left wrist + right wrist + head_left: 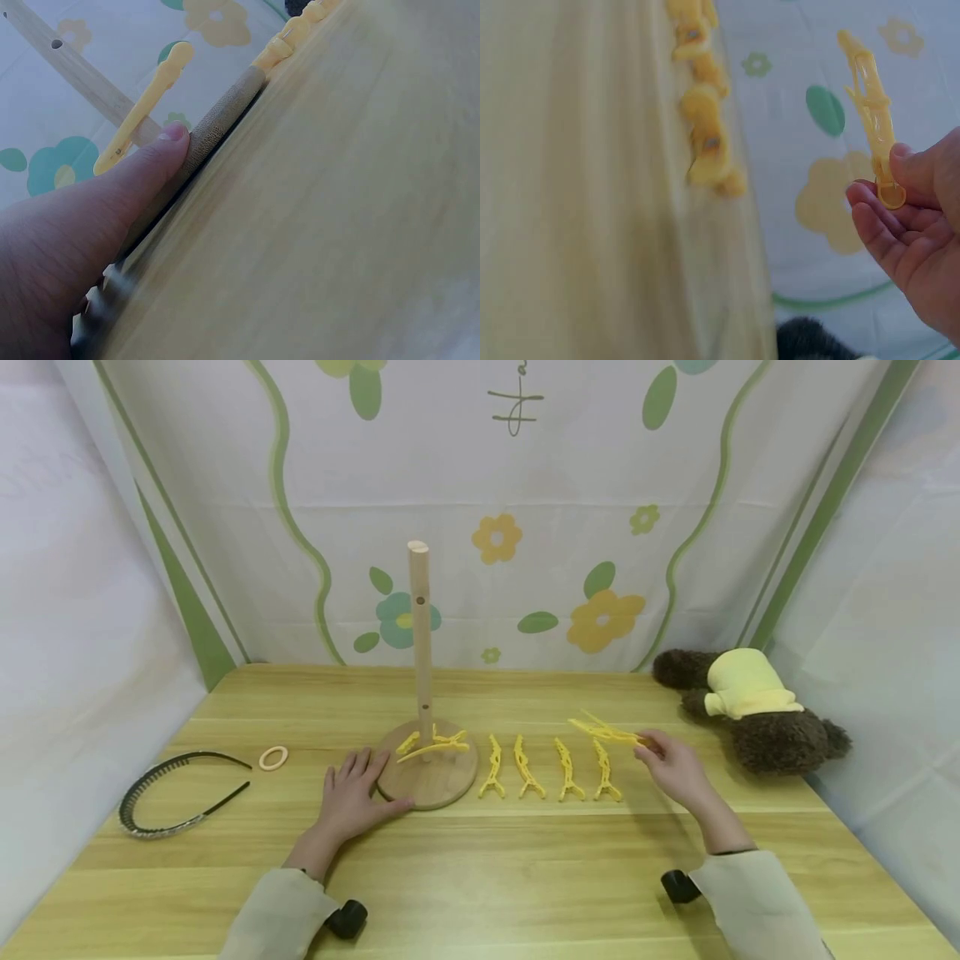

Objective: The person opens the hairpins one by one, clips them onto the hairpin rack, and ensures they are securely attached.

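One raised yellow clip, slender, seemingly parted

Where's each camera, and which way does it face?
Head: worn on the head, facing forward and down at the wooden tabletop; left hand, right hand, pale sleeves show.
Left wrist: on that wrist, facing the round wooden base; left hand shows.
Right wrist: on that wrist, facing a slim yellow clip pinched by the right hand.
Head and right wrist share this clip.
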{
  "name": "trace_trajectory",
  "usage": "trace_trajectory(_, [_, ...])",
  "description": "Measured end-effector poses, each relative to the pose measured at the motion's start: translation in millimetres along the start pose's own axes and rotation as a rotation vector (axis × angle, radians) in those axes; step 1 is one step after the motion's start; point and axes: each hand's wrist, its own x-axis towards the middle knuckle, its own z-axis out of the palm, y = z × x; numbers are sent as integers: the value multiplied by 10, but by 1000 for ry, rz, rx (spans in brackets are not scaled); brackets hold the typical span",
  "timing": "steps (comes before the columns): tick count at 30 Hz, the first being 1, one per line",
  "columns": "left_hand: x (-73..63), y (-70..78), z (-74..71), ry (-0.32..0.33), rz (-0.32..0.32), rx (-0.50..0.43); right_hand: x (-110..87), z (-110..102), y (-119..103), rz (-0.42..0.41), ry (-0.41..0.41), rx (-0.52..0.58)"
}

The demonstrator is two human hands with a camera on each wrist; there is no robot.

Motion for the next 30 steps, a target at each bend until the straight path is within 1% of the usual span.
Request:
trace_trajectory(3, [3,-7,-3,-1,-3,1,163,71,-176,-61,23,23])
trace_trajectory(6, [3,-16,-3,3,-1,5,320,191,-371,-160,44,58])
trace_trajectory(10, [0,-27,6,4,0,7,490,404,-652,-257,17,112])
trace_trajectory(16, [-3,-24,12,7,0,7,682,794,-1009,-276,-62,164])
trace_trajectory(21, [1,-5,1,10,9,0,740,1059,-1215,-267,-119,236])
trace_trajectory(23, [4,-2,2,10,11,-2,754,1137,-1277,-249,-139,252])
trace_trajectory(26, [5,-7,6,11,11,-3,775,1221,-1358,-226,-165,248])
trace_trajectory(30, [2,-10,7,8,8,-1,804,1291,-1442,-246,-173,222])
